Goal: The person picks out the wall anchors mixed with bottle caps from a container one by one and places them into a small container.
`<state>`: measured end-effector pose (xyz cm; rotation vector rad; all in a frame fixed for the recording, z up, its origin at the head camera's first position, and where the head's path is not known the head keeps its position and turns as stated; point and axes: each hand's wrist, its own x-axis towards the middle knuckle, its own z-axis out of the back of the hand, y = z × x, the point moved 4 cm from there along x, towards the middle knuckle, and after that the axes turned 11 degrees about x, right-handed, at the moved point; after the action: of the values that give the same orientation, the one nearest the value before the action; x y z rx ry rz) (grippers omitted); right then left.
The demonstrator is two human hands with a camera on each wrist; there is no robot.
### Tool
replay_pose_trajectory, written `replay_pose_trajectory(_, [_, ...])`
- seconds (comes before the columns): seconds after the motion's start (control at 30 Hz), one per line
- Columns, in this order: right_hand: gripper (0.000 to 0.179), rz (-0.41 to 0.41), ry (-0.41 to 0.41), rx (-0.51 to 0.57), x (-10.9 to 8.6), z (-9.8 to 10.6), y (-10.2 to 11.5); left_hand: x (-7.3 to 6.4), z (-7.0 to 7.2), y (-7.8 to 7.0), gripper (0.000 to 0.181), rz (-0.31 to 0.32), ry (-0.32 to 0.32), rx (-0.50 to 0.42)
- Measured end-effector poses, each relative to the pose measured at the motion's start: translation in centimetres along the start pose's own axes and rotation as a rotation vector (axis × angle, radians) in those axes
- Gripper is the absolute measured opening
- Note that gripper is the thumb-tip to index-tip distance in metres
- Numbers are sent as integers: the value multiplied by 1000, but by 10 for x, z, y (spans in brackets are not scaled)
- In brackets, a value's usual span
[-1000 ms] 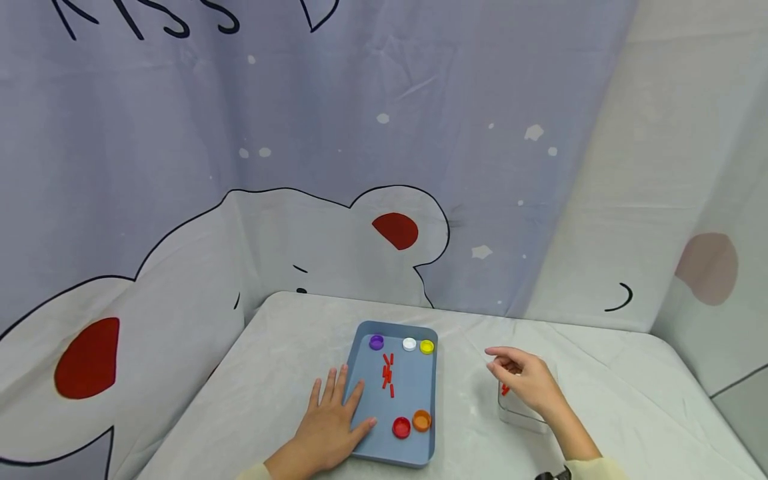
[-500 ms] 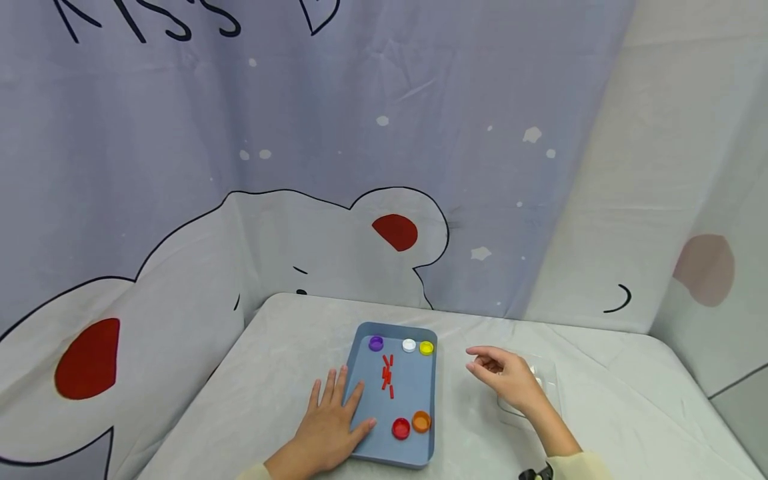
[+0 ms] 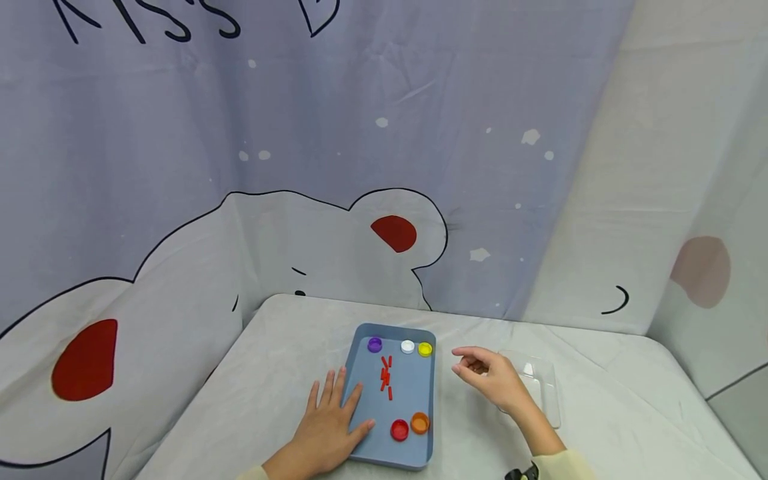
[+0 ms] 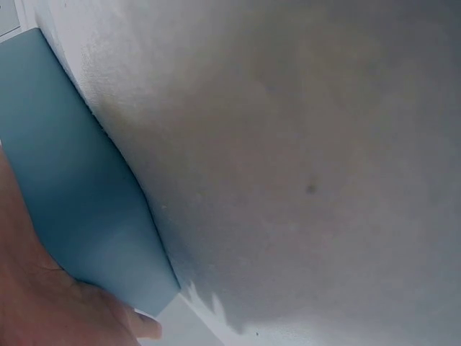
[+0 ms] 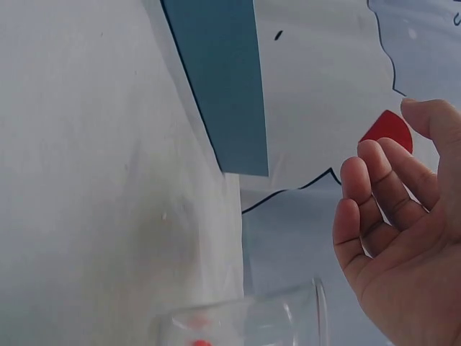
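My left hand (image 3: 327, 430) rests with spread, straight fingers over the left rim of a blue-grey tray (image 3: 414, 390). Several short red sticks (image 3: 385, 377) lie in a loose line at the tray's middle. My right hand (image 3: 495, 380) hovers between the tray and a clear plastic box (image 3: 551, 395). In the right wrist view its fingers (image 5: 378, 184) are loosely curled, the thumb is apart from them, and nothing shows between them. That view also catches a bit of red (image 5: 200, 342) inside the box. The left wrist view shows the tray's outer wall (image 4: 79, 173) beside the palm.
Small round cups stand in the tray: purple (image 3: 375, 345), white (image 3: 407, 347) and yellow (image 3: 425, 349) at the far end, red (image 3: 399, 430) and orange (image 3: 419, 423) near the front right. A white cloth (image 3: 288, 353) covers the table. A printed curtain (image 3: 336, 133) hangs behind.
My right hand has moved left, from over the clear box towards the tray, uncovering more of the box. My left hand and the red sticks have stayed in place.
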<state>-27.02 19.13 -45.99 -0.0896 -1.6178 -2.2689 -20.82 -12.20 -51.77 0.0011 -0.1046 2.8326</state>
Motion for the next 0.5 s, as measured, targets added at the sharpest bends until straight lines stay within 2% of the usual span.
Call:
replay_pose_trajectory(0.3, [28,13,17,22,3,-14,1,0,1,1,77,-3,-1,-12])
replay_pose_trajectory(0.5, [28,66,35,36,4,-22,1,2,-2,1,78,-1,0,4])
